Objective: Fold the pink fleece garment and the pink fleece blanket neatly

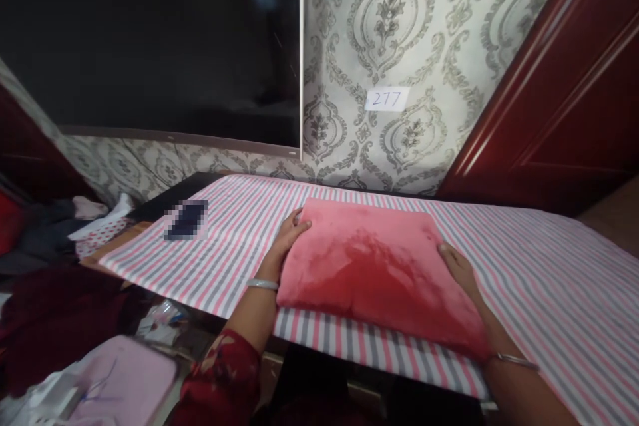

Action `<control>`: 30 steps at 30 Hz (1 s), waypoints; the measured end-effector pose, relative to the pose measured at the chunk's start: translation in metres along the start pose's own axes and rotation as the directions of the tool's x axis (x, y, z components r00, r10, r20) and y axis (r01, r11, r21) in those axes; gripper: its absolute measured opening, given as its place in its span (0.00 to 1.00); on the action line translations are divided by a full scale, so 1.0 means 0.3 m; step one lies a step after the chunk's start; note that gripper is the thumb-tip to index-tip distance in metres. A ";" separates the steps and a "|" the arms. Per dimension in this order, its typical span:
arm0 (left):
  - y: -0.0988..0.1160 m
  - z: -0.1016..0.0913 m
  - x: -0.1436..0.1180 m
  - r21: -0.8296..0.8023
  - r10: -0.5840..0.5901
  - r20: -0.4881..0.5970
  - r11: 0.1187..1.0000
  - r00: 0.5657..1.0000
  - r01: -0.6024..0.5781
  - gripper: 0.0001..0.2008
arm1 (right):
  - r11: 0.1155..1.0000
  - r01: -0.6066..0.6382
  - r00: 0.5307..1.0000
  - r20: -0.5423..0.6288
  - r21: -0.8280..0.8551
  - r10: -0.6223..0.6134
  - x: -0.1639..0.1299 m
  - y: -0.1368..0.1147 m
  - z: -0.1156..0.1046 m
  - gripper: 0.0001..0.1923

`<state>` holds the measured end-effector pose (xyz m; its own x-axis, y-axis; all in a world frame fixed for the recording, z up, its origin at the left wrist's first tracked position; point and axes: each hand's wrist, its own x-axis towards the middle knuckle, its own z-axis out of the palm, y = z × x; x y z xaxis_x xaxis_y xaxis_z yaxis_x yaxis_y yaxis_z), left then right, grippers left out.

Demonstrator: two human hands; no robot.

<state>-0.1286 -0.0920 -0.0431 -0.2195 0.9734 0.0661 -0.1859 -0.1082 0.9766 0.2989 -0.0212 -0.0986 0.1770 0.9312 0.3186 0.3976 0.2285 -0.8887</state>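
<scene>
A folded plush cloth (pixel 372 273), pink with a darker red patch where the pile lies differently, rests on a striped cloth (pixel 219 253). My left hand (pixel 292 234) grips its left edge near the far corner, thumb on top and the other fingers mostly hidden at the side. At the opposite edge, my right hand (pixel 456 265) holds the cloth with the thumb showing on top; its remaining fingers are out of sight. The near edge of the plush cloth lies close to the front of the table.
A blurred dark rectangular item (pixel 187 219) lies on the striped cloth at the left. Behind are a large dark screen (pixel 160 46) and a wall label (pixel 388 99). Low at the left stand a pink surface (pixel 132 376) and piled clothes (pixel 54 319). A dark red wooden panel (pixel 559 93) leans in at right.
</scene>
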 end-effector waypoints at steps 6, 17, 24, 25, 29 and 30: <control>-0.010 -0.002 0.015 0.055 0.012 -0.054 0.998 0.998 -0.009 0.45 | 0.999 0.037 0.998 0.042 0.003 -0.037 -0.005 -0.022 -0.005 0.35; 0.055 0.026 0.004 0.239 -0.003 -0.150 0.970 0.989 0.039 0.37 | 0.999 0.038 0.999 0.010 0.019 -0.038 -0.014 -0.053 0.018 0.37; 0.115 0.060 -0.002 0.336 -0.053 -0.228 0.933 0.972 0.129 0.37 | 0.997 0.052 0.995 0.081 0.063 -0.057 -0.022 -0.107 0.025 0.32; 0.122 0.063 -0.002 0.363 -0.040 -0.249 0.922 0.968 0.132 0.37 | 0.996 0.052 0.995 0.087 0.069 -0.058 -0.022 -0.113 0.027 0.33; 0.148 0.073 -0.003 0.441 -0.029 -0.304 0.882 0.952 0.167 0.39 | 0.991 0.043 0.995 0.082 0.128 -0.053 -0.029 -0.126 0.029 0.38; 0.153 0.076 -0.003 0.437 -0.047 -0.327 0.878 0.944 0.195 0.41 | 0.989 0.025 0.996 0.086 0.148 -0.038 -0.033 -0.128 0.026 0.38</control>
<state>-0.1150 -0.0932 0.0064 -0.5114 0.8579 -0.0508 0.2125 0.1835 0.9598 0.2749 -0.0368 -0.0702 0.0837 0.9429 0.3225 0.2644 0.2910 -0.9194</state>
